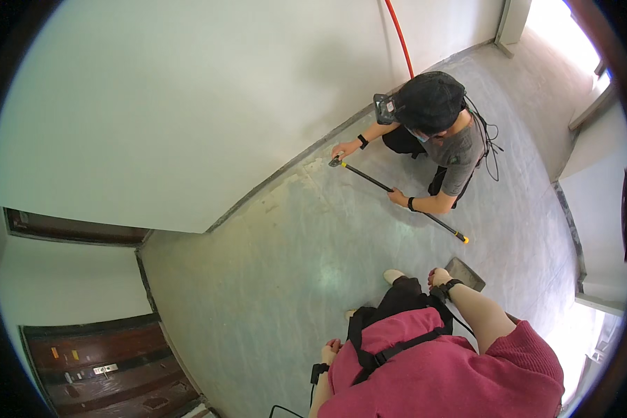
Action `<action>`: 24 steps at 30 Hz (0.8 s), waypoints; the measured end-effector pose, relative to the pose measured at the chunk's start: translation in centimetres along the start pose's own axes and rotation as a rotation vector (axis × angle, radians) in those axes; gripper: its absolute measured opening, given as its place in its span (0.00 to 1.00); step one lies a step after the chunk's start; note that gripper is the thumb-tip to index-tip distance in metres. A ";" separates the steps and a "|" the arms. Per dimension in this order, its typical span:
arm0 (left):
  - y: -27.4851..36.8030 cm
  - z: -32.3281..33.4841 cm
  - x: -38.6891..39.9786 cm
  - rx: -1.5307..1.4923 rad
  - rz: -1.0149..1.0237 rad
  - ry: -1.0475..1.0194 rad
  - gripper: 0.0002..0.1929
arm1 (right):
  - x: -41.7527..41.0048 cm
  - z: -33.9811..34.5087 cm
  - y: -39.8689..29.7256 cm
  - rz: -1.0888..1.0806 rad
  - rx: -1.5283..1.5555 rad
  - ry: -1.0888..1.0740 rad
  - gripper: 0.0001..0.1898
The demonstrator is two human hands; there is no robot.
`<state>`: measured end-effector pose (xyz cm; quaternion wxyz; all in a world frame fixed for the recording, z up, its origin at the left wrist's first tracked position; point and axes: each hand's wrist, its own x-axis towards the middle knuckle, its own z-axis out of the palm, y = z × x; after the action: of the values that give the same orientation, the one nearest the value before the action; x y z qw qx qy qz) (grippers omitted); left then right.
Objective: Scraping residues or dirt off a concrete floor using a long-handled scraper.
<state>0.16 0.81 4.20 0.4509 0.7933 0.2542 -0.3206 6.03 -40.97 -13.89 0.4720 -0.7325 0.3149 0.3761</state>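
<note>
My left hand (332, 349) hangs beside my hip at the bottom of the head view, its fingers curled and partly hidden; no object shows in it. My right hand (439, 277) is in front of my body with bent fingers. Just past its wrist lies a shallow grey pan (466, 274), partly behind my forearm; whether I hold it cannot be told. Ahead, a crouching co-worker (452, 141) in a black cap grips a black pole with yellow fittings (368, 177). The co-worker's other hand is at a small dark head (335, 161) on the pole's end, near the wall.
A pale wall (188, 104) with a dark base edge runs diagonally across the grey floor (261, 271). A red hose or pipe (399, 36) stands against it, behind the co-worker. A brown door (109, 350) is at lower left. Bright openings lie at the right. A black cable hangs near my left wrist.
</note>
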 end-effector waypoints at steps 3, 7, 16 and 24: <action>-1.6 0.7 0.7 -0.102 0.011 -0.016 0.21 | -0.1 -0.3 -0.3 0.006 -0.035 -0.006 0.12; -3.0 1.2 1.3 -0.163 -0.005 -0.012 0.21 | -0.2 -0.5 -0.3 0.032 -0.011 0.013 0.13; -0.7 1.6 0.4 -0.079 -0.001 -0.007 0.20 | 0.5 -0.9 0.1 0.037 -0.061 -0.010 0.13; 0.5 1.8 0.1 -0.009 -0.033 0.003 0.20 | 0.6 -0.9 -0.5 -0.046 -0.080 -0.023 0.13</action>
<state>0.06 -1.00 3.70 0.4489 0.7874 0.2692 -0.3256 7.00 -41.74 -13.97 0.4544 -0.7535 0.2772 0.3859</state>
